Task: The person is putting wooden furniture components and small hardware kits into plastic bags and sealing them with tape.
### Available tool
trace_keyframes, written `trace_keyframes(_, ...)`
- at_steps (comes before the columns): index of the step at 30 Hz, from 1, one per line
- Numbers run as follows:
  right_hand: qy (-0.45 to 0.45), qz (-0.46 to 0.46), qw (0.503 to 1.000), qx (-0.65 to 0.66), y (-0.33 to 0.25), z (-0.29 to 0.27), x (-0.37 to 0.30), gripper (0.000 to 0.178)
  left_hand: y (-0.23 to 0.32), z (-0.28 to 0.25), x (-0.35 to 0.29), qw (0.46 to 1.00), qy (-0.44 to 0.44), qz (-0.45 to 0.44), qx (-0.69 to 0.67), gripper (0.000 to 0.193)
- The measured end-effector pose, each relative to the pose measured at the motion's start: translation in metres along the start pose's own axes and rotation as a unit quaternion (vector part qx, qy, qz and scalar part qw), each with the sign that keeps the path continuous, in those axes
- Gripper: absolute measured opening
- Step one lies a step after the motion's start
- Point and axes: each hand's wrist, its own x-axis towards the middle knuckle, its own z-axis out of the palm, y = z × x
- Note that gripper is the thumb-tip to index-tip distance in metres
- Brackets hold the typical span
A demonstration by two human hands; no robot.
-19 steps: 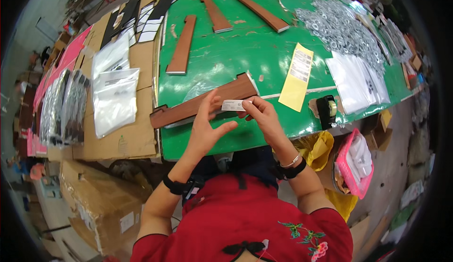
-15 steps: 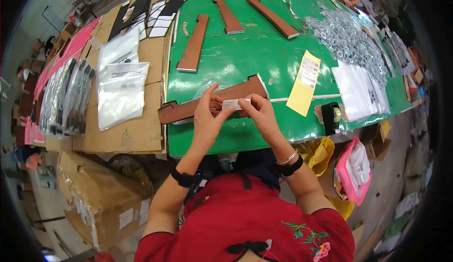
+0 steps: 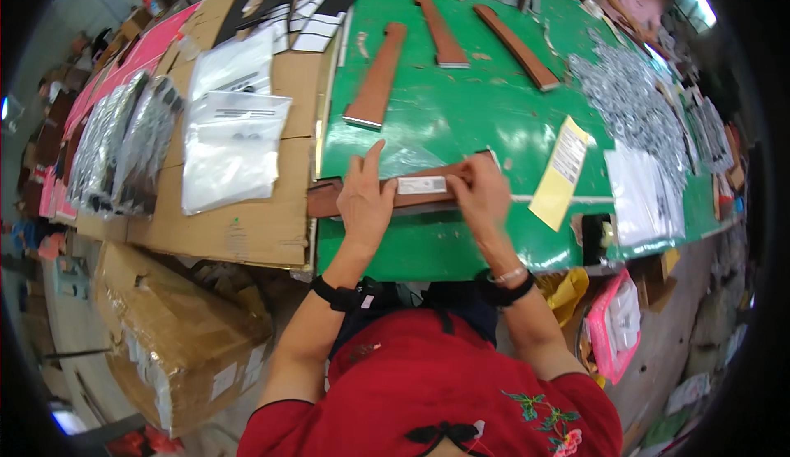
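**Sets Both Hands to White Label Over Brown Slat**

Works bare-handed at a green table (image 3: 465, 123), mid-frame, in a red top (image 3: 436, 375) with embroidered flowers. Lays the left hand (image 3: 366, 203) across the left part of a brown slat (image 3: 415, 199), with thumb and forefinger spread, forefinger aimed at the top of the frame and thumb tip at the left end of a white label (image 3: 421, 185). Brings the right hand (image 3: 484, 193) to the label's other end, with thumb and fingertips close together there; cannot tell, through the blur, whether pinching the label or only pressing on it. Shows the label at the center of the frame, printed side up and running along the slat; cannot tell whether stuck down or just above the wood-toned surface.

Faces three more brown slats (image 3: 374, 82), spaced apart toward the top of the frame. Has a yellow sheet (image 3: 561, 173) just right of center, a heap of metal rings (image 3: 629, 99) at upper right, white bags (image 3: 646, 206) below the heap and a black tape dispenser (image 3: 591, 239) near the table's lower right edge. Has clear bags (image 3: 234, 156) on cardboard (image 3: 284, 230) at left, with wrapped bundles (image 3: 123, 148) farther left. Shares the scene with another person (image 3: 638, 0) at upper right.
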Motion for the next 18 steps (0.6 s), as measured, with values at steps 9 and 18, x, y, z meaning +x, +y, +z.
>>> trace_keyframes(9,-0.126,0.057,0.937,0.32,-0.018,-0.02,0.003,0.011,-0.166,-0.116,0.038,0.957,0.155,-0.022,0.243,0.044)
trace_keyframes(18,-0.255,-0.007,0.91,0.328,-0.052,0.006,0.01,0.01,-0.211,-0.131,0.053,0.977,0.079,-0.071,0.183,0.017)
